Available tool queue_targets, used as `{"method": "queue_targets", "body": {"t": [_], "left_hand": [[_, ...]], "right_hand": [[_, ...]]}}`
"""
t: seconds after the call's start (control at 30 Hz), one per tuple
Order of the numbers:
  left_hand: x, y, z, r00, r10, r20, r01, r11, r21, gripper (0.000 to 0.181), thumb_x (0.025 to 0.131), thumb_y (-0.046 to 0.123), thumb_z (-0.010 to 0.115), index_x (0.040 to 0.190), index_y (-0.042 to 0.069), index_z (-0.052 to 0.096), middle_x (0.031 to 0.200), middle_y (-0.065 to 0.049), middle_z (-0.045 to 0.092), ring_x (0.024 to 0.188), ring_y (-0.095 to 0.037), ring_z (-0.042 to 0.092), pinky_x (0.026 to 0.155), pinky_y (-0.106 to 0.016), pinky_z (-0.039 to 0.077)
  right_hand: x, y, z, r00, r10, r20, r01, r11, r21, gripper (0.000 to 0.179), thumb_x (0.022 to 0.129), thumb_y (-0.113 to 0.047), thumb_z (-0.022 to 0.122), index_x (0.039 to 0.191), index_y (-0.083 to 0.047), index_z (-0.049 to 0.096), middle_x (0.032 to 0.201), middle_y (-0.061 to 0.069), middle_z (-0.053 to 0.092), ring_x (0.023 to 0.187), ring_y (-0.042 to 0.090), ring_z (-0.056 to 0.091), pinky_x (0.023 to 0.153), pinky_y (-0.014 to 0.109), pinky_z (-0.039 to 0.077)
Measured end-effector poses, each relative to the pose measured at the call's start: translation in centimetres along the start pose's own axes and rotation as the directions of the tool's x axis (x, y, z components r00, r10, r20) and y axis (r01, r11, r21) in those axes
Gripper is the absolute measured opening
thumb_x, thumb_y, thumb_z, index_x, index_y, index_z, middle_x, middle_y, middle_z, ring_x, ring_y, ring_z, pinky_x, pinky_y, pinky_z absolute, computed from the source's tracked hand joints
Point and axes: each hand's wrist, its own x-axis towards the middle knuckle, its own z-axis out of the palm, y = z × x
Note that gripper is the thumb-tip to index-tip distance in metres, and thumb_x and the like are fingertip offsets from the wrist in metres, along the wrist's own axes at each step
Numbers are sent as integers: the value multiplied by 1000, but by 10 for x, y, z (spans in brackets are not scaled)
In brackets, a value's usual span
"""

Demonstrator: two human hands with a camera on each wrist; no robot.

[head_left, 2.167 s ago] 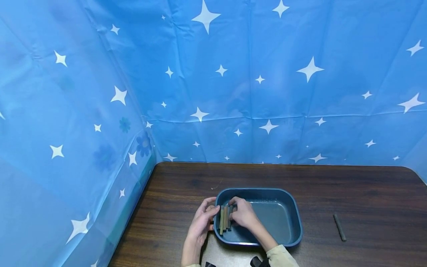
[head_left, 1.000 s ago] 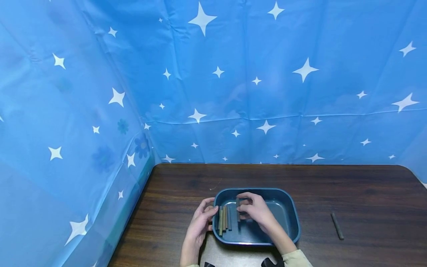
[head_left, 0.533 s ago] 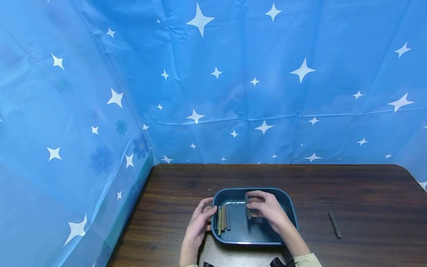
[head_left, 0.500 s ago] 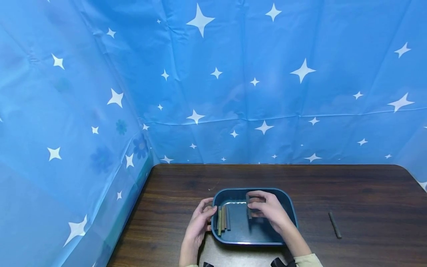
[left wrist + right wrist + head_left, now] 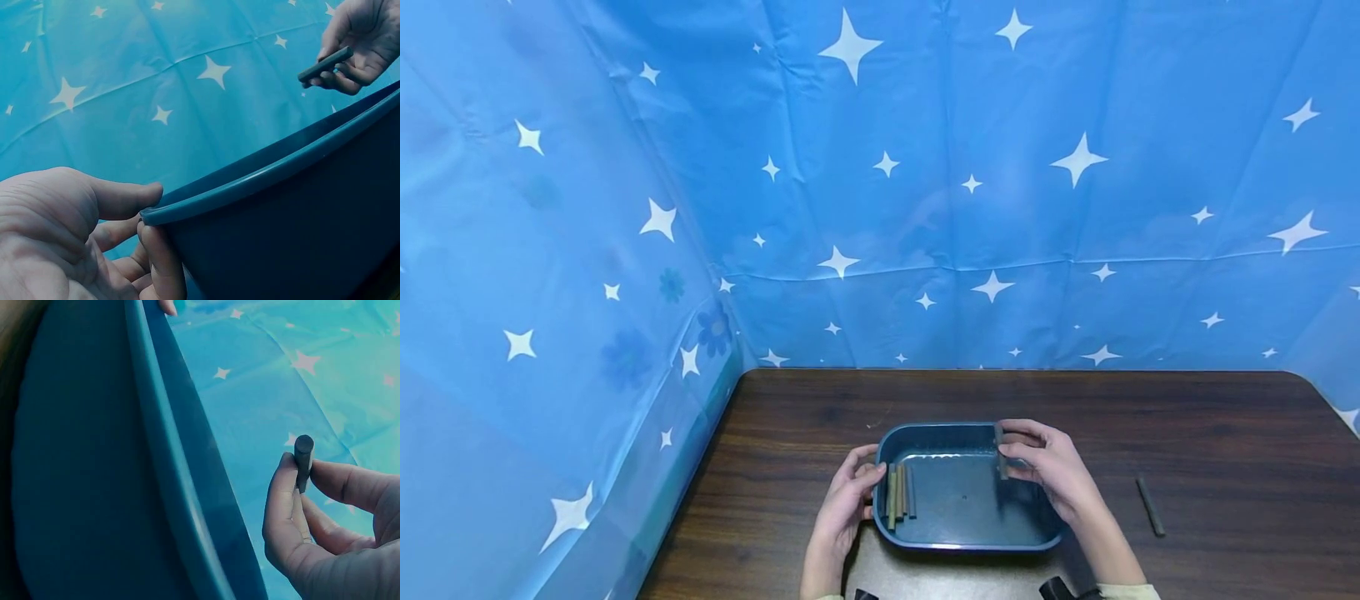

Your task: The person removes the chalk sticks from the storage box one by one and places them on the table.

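A blue rectangular tub (image 5: pixel 970 547) with rounded corners stands on the table. My left hand (image 5: pixel 842 504) pinches its left rim, thumb on the inner side, as the left wrist view shows (image 5: pixel 81 231). Over the right end of the tub, my right hand (image 5: pixel 1052 467) pinches a short dark grey stick (image 5: pixel 1002 454) between thumb and fingers. The right wrist view shows the round end of this stick (image 5: pixel 304 445), held above the rim. Inside the tub, several olive, brown and grey sticks (image 5: pixel 900 492) lie side by side along the left wall.
Another dark stick (image 5: pixel 1150 507) lies on the dark wooden table (image 5: pixel 1247 467), right of the tub. A blue cloth with white stars (image 5: pixel 925 208) hangs behind the table and along its left side. Black straps (image 5: pixel 1054 588) show near the wrists.
My right hand has lifted one grey stick away from the row and carried it rightward across the tub to its right end. The left hand has kept its grip on the rim.
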Motion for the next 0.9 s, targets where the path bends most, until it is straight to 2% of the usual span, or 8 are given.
{"method": "queue_targets", "body": {"t": [0.17,0.43,0.63,0.9], "left_hand": [[0,0,0,1000,-17,-2,17,1000,0,46,94,14,59,135,6,41,90,-1,59,68,-10,55,51,-23,49],[1,1,1,1000,-13,1,13,1000,-1,47,93,15,61,134,5,41,89,0,59,69,-11,56,53,-24,50],[1,1,0,1000,-27,-12,27,1000,16,44,93,17,60,133,8,43,92,-1,59,72,-13,55,55,-26,51],[0,2,0,1000,-26,-6,26,1000,10,45,94,15,59,134,6,41,92,-2,59,70,-11,54,54,-25,51]], "right_hand": [[-4,0,-15,1000,24,-16,-24,999,22,48,92,-9,61,135,6,45,114,14,63,93,14,63,73,34,55],[-11,5,-46,998,42,-56,-42,999,1,52,92,-12,62,138,6,42,114,7,64,92,11,64,74,32,55],[-16,9,-71,996,42,-73,-44,999,-27,58,93,-18,63,140,5,38,121,6,60,94,7,62,78,33,55],[-26,22,-110,987,124,-100,-125,992,-9,67,92,-21,66,143,6,33,108,-9,61,93,4,63,81,32,54]]}}
